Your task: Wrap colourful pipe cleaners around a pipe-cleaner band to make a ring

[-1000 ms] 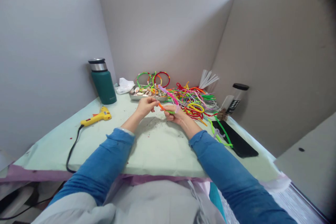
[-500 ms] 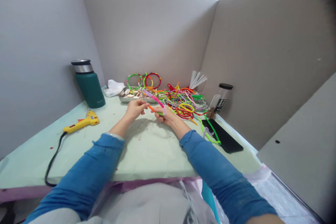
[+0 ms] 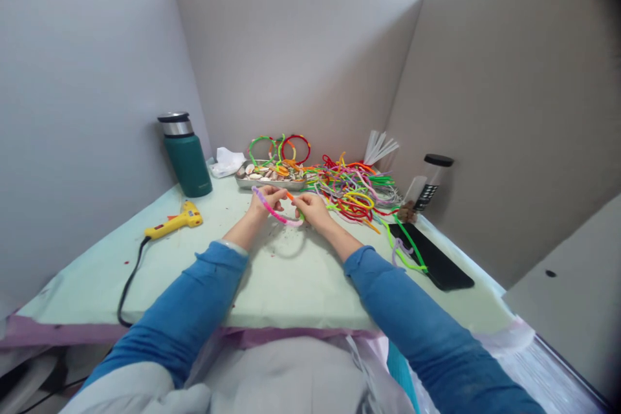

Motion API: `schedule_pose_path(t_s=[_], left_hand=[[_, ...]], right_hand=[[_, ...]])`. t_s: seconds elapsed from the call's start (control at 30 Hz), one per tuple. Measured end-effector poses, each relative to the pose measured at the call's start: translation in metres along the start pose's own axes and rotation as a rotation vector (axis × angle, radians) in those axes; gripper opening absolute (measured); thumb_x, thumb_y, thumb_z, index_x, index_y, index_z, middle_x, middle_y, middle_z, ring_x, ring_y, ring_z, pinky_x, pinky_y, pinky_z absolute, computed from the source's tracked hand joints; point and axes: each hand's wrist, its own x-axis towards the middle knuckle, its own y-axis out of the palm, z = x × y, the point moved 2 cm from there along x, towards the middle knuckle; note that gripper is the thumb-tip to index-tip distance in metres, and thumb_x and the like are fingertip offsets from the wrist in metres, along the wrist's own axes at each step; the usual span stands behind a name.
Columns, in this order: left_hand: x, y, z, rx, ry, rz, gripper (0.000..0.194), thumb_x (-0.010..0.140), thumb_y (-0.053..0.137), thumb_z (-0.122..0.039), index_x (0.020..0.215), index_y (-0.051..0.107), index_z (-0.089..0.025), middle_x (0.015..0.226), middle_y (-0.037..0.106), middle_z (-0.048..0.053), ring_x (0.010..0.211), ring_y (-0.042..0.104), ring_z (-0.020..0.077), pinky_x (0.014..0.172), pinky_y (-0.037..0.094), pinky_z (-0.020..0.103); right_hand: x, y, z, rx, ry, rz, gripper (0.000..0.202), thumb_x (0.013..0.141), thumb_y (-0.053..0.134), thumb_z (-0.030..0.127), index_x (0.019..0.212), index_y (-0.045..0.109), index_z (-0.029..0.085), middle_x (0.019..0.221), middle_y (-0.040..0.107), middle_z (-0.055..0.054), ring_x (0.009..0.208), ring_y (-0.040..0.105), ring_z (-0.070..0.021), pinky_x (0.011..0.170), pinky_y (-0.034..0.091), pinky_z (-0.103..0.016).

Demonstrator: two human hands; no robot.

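Between my two hands is a ring of fuzzy pipe cleaner (image 3: 277, 214), wound in lilac, pink, orange and green sections. My left hand (image 3: 266, 202) pinches it near the orange stretch, with the lilac part passing by its fingers. Closed on the orange and green side is my right hand (image 3: 313, 209). The pink arc hangs toward me below the fingers, above the table. Fingers cover part of the ring, so whether its ends meet is hidden. Behind the hands lies a metal tray (image 3: 272, 185) of shells.
Finished-looking coloured rings (image 3: 296, 136) lean behind the tray. A heap of pipe cleaners (image 3: 356, 191) lies right of it, with white sticks (image 3: 379, 147) behind. A yellow glue gun (image 3: 172, 224) and green bottle (image 3: 188, 165) stand left. A black phone-like slab (image 3: 444, 265) and clear bottle (image 3: 431, 184) are right.
The ring has turned: its pink and lilac arc pointed up and away over my right hand, and now hangs toward me. My view has shifted slightly left.
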Motion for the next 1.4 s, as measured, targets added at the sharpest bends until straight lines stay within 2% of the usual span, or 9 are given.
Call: schedule_pose_path(t_s=[0.13,0.3,0.63,0.87,1.0,1.1,1.2,1.27,1.4], left_hand=[[0.000,0.001,0.000,-0.027,-0.034,0.027,0.023,0.065,0.071,-0.031,0.068,0.060,-0.011,0.044,0.051,-0.004,0.035,0.044,0.0057,0.046,0.048,0.023],[-0.003,0.003,-0.001,-0.101,-0.042,0.010,0.026,0.063,0.073,-0.031,0.075,0.061,-0.011,0.052,0.056,-0.003,0.037,0.046,0.0063,0.044,0.045,0.023],[-0.006,0.001,0.000,-0.048,-0.079,0.112,0.027,0.064,0.073,-0.033,0.067,0.062,-0.009,0.049,0.053,-0.001,0.040,0.046,0.0069,0.044,0.040,0.021],[-0.007,0.003,-0.001,-0.022,-0.081,0.063,0.018,0.064,0.069,-0.026,0.061,0.061,-0.010,0.043,0.048,-0.002,0.039,0.044,0.0077,0.042,0.038,0.021],[-0.007,0.004,-0.002,-0.070,-0.109,0.043,0.016,0.063,0.069,-0.023,0.066,0.061,-0.010,0.051,0.055,0.000,0.040,0.045,0.0071,0.043,0.043,0.022],[-0.005,0.004,0.000,-0.097,-0.151,0.053,0.021,0.064,0.072,-0.026,0.071,0.062,-0.009,0.064,0.062,0.003,0.040,0.044,0.0053,0.044,0.046,0.024],[-0.003,0.005,0.004,-0.068,-0.184,0.084,0.026,0.062,0.076,-0.029,0.073,0.062,-0.009,0.072,0.065,0.005,0.040,0.044,0.0047,0.043,0.047,0.024],[-0.003,0.006,0.007,-0.043,-0.207,0.129,0.028,0.060,0.077,-0.030,0.072,0.062,-0.009,0.070,0.065,0.005,0.040,0.044,0.0048,0.043,0.047,0.024],[-0.003,0.007,0.012,-0.006,-0.235,0.180,0.031,0.059,0.079,-0.031,0.072,0.062,-0.010,0.069,0.065,0.006,0.039,0.045,0.0047,0.041,0.047,0.023]], right_hand=[[0.001,0.001,-0.002,-0.026,-0.032,-0.008,0.023,0.077,0.056,0.039,0.073,0.060,0.017,0.052,0.059,0.002,0.038,0.042,-0.0072,0.040,0.032,-0.019],[0.001,0.001,-0.002,-0.047,-0.066,-0.010,0.023,0.078,0.056,0.039,0.075,0.059,0.017,0.055,0.061,0.001,0.040,0.043,-0.0075,0.041,0.033,-0.019],[-0.002,0.001,0.000,-0.095,-0.074,0.057,0.022,0.078,0.055,0.039,0.073,0.057,0.017,0.057,0.060,0.002,0.039,0.043,-0.0071,0.040,0.032,-0.019],[-0.003,0.001,-0.001,-0.141,-0.072,0.068,0.023,0.078,0.054,0.039,0.073,0.057,0.018,0.054,0.055,0.004,0.039,0.041,-0.0074,0.040,0.031,-0.020],[-0.002,-0.003,0.004,-0.182,-0.109,0.056,0.031,0.081,0.050,0.044,0.071,0.058,0.017,0.057,0.057,0.003,0.045,0.045,-0.0080,0.046,0.035,-0.020],[0.001,-0.012,0.008,-0.277,-0.103,0.009,0.036,0.085,0.044,0.046,0.074,0.061,0.017,0.066,0.063,0.001,0.051,0.050,-0.0091,0.053,0.038,-0.021],[0.006,-0.027,0.009,-0.486,-0.058,-0.120,0.031,0.085,0.046,0.041,0.079,0.065,0.018,0.077,0.068,-0.002,0.066,0.058,-0.0126,0.063,0.041,-0.022],[0.009,-0.042,0.012,-0.658,0.011,-0.211,0.025,0.084,0.049,0.035,0.080,0.067,0.019,0.084,0.069,-0.005,0.079,0.060,-0.0159,0.070,0.042,-0.023],[0.008,-0.079,0.028,-0.881,0.148,-0.252,0.024,0.082,0.050,0.029,0.091,0.070,0.020,0.097,0.070,-0.009,0.088,0.063,-0.0192,0.074,0.043,-0.026]])
